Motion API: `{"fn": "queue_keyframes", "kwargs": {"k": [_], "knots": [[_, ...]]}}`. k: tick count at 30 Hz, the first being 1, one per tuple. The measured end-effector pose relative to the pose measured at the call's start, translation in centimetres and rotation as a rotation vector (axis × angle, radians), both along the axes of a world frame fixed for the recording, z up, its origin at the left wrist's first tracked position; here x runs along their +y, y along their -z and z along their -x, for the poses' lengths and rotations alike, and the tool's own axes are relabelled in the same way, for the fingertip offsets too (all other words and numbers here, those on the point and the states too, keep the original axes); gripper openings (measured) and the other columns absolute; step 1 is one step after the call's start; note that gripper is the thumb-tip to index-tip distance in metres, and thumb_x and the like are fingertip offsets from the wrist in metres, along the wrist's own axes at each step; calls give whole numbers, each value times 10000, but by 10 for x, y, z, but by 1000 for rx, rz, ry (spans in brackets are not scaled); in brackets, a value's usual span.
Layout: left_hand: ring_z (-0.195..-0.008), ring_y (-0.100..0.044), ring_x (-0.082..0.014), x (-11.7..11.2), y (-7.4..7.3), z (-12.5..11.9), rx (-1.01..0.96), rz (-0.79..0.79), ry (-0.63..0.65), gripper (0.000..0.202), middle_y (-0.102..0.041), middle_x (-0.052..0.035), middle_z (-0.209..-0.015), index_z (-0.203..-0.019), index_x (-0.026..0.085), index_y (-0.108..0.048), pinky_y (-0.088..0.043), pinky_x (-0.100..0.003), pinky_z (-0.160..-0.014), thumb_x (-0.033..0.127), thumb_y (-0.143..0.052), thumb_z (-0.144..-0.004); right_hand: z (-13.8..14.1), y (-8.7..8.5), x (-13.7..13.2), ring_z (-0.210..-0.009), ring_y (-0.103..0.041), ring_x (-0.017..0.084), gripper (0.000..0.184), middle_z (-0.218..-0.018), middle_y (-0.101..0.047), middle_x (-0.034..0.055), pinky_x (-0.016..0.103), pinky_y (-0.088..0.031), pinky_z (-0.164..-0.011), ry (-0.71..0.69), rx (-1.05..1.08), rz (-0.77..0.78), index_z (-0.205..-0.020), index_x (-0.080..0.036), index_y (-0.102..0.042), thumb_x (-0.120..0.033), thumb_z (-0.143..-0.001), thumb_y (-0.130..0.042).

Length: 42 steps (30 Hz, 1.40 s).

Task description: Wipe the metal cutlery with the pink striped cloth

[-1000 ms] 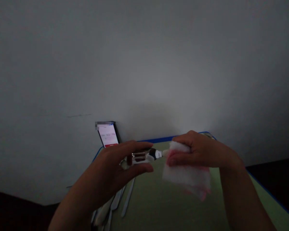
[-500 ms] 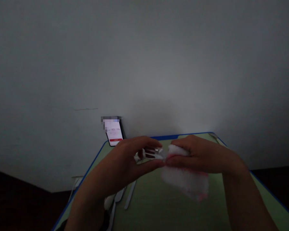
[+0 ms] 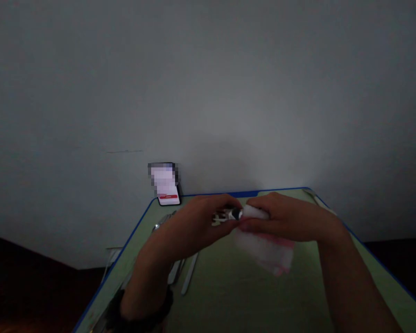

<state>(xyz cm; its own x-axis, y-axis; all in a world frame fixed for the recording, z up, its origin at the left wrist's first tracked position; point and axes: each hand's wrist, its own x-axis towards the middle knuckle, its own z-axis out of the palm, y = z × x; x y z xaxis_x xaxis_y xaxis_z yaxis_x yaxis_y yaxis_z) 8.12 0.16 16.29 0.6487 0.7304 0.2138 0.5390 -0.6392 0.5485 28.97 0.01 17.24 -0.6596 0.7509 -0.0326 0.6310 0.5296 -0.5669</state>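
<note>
My left hand is closed around the head of a shiny metal fork, its tines showing between thumb and fingers. Against it on the right, my right hand pinches a white cloth with pink edging. The cloth is folded over the fork's far part, so the handle is hidden, and its loose end hangs below the fingers. Both hands are held above the green table, with their fingertips nearly touching.
A phone with a lit screen leans on the wall at the table's back left corner. Several pieces of metal cutlery lie on the left side, partly behind my left arm. A pale strip-like object lies at the back right corner.
My left hand has moved right, closer to my right hand, and its fingers cover more of the fork. The cloth's hanging end has swung slightly. More cutlery shows behind my left arm.
</note>
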Motion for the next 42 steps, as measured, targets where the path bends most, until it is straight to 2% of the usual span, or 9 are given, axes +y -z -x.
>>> {"fn": "queue_keyframes", "kwargs": {"k": [8, 14, 18, 20, 23, 26, 30, 35, 42], "knots": [[-818, -618, -139, 14, 5, 8, -45, -104, -106, 352, -665, -21, -1000, -1231, 252, -476, -471, -271, -754, 270, -446, -881, -12, 2, 8, -559, -502, 108, 452, -672, -595, 10, 220, -310, -472, 272, 5, -88, -797, -167, -604, -600, -775, -474], [-538, -577, -85, 7, -1, 2, -230, -59, -228, 296, -680, -20, -838, -1145, 197, -491, -465, -195, -517, 287, -502, -864, -9, -5, 3, -508, -478, 89, 447, -605, -558, -12, 206, -302, -443, 248, 103, -134, -734, -166, -571, -589, -801, -444], [-480, -538, -55, -1, -8, -1, -474, -45, -245, 288, -665, -20, -860, -1131, 187, -502, -455, -165, -450, 277, -522, -858, -3, -12, -6, -464, -449, 66, 392, -526, -498, -38, 179, -299, -419, 251, 277, -201, -672, -163, -532, -519, -822, -469], [-518, -560, -60, 1, -8, -1, -513, -61, -239, 270, -660, -13, -856, -1104, 186, -525, -470, -162, -475, 279, -538, -851, -3, -12, -7, -450, -444, 60, 368, -519, -491, -42, 164, -299, -402, 237, 314, -185, -671, -162, -526, -490, -830, -475], [-676, -614, -96, 8, -4, 1, -408, -88, -237, 252, -658, -8, -879, -1065, 198, -565, -496, -166, -559, 302, -565, -835, -4, -10, -6, -451, -445, 59, 374, -534, -504, -35, 153, -298, -386, 230, 275, -162, -665, -161, -524, -487, -838, -462], [-753, -626, -120, 13, -1, 5, -304, -94, -205, 346, -658, -12, -961, -1120, 228, -546, -507, -180, -595, 339, -611, -799, -6, -8, -4, -442, -425, 57, 394, -531, -494, -35, 150, -288, -369, 207, 242, -117, -653, -159, -516, -498, -841, -446], [-838, -619, -145, 11, -1, 4, -340, -135, -133, 456, -653, -14, -989, -1145, 243, -519, -509, -192, -636, 344, -683, -732, -8, -9, -7, -432, -406, 48, 392, -522, -471, -44, 137, -284, -350, 148, 307, -2, -652, -158, -509, -501, -836, -456], [-796, -611, -131, 7, -2, -1, -410, -183, -89, 356, -652, -7, -943, -999, 216, -559, -494, -193, -649, 310, -719, -695, -8, -10, -10, -439, -424, 49, 359, -541, -478, -43, 131, -302, -351, 135, 338, 95, -682, -158, -525, -488, -819, -493], [-837, -602, -132, 11, 1, -1, -332, -192, -105, 369, -644, -17, -987, -1035, 204, -549, -473, -215, -717, 330, -693, -720, -7, -7, -2, -470, -460, 63, 292, -573, -529, -35, 143, -322, -386, 176, 209, 33, -739, -165, -575, -451, -795, -547]]}}
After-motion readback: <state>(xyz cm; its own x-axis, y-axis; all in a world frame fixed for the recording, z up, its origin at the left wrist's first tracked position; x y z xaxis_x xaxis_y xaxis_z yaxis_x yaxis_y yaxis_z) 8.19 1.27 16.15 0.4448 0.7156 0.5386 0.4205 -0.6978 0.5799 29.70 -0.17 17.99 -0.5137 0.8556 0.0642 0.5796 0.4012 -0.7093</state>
